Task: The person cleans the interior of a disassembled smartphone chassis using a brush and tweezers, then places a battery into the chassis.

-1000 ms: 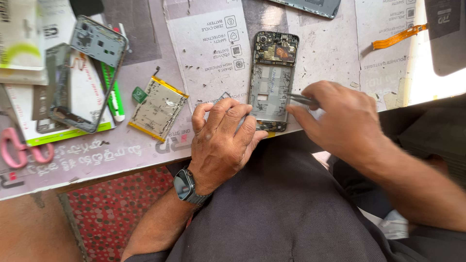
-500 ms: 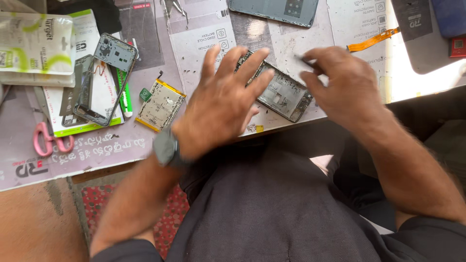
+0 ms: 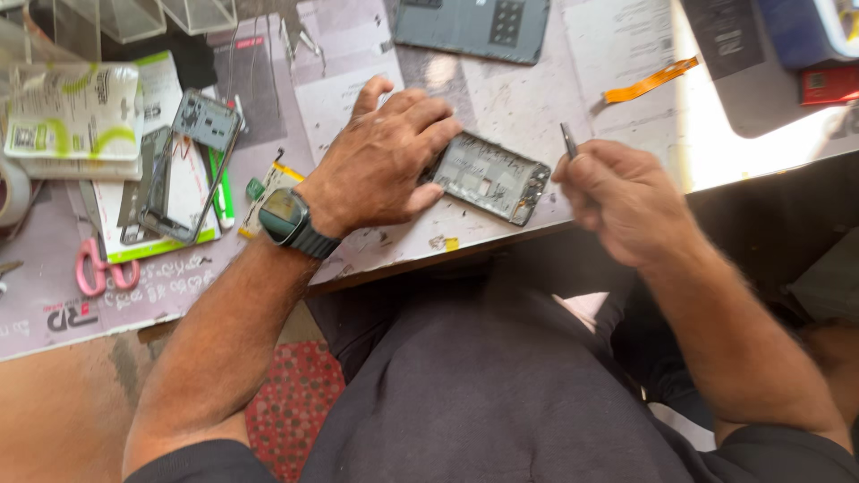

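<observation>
My left hand (image 3: 385,161) has fingers spread flat, pinning the opened phone chassis (image 3: 490,176) at the bench edge (image 3: 394,259). Right hand (image 3: 617,192) is pinched shut on tweezers (image 3: 568,140), tips up, just right of the chassis. Judgement: keep the pin firm and bring the tips in low. Count: one chassis in hand, one spare frame (image 3: 183,170), one back cover (image 3: 472,27), one orange flex (image 3: 649,80), one pink scissors (image 3: 94,266).
</observation>
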